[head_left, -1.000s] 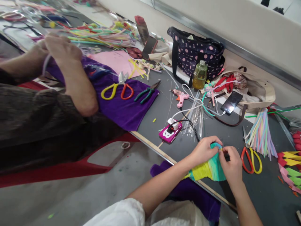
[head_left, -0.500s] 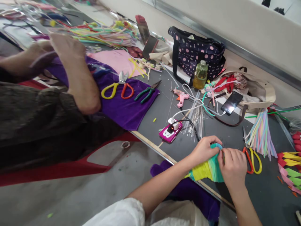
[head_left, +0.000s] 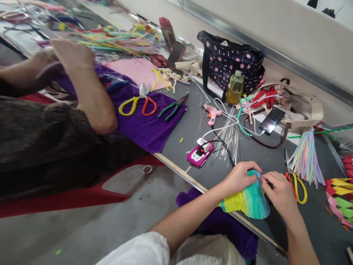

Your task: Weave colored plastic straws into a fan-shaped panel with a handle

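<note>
A fuzzy ribbed piece of yellow and turquoise pipe cleaners rests at the table's front edge. My left hand is closed around its upper end, thumb on the near face. Close to the turquoise top edge, my right hand makes a pinch with thumb and forefinger; whatever is between those fingertips is too small to make out. Just beyond that hand lie scissors with red and yellow handles, blades pointing away.
A magenta power strip, thin wires and a pink glue gun lie ahead. Behind them stand a bottle and a dotted bag. At left, another person's arm reaches over purple cloth holding scissors and pliers.
My right hand has shifted right and off the front of the piece, its fingers now pinched at the top edge. More of the turquoise part shows. My left hand stays nearly in place.
</note>
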`<state>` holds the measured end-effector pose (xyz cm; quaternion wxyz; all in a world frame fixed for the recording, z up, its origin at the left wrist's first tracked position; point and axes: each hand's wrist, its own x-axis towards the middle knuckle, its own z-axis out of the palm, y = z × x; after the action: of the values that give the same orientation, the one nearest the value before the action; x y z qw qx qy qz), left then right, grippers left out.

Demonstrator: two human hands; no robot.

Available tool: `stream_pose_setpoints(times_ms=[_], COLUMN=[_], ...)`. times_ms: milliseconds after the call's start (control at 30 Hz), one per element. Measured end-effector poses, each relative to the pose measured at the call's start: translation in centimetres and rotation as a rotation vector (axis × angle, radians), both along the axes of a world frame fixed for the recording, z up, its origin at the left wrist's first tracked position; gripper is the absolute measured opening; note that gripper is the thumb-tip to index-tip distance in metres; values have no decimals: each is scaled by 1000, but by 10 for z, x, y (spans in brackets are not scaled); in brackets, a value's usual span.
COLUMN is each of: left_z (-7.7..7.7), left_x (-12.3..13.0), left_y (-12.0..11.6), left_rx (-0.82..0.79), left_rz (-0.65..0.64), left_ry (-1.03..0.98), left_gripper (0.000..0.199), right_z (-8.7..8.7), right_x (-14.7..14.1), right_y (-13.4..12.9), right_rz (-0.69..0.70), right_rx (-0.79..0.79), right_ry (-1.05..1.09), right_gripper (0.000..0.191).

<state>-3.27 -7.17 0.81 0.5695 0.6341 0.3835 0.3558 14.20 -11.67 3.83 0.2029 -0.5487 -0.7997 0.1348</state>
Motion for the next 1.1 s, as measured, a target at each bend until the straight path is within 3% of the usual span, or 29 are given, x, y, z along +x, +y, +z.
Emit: stream_pose_setpoints(times_ms=[233,533,700,933,1100], left_z=[3,3,1,2,3], left_x=[-1,0,-1,-1,-4], left_y=[1,4,9,22,45], left_rx=[-16,-80,-210,-468,-674], left_rz=[-22,-42,7,106,163], left_ry=[7,-43,-180,-396,-624], left_gripper=[28,26,21,24,32], right_z=[0,-10,-22,-30,-38], right_x=[7,6,5,21,40], right_y=[6,7,12,24,28], right_rz=[-54,-136,-219,-382,-565], right_rx=[-309,-435,-518,-472,-239], right_ry=[263,412,676,886,1018], right_gripper=[20,24,30,42,46])
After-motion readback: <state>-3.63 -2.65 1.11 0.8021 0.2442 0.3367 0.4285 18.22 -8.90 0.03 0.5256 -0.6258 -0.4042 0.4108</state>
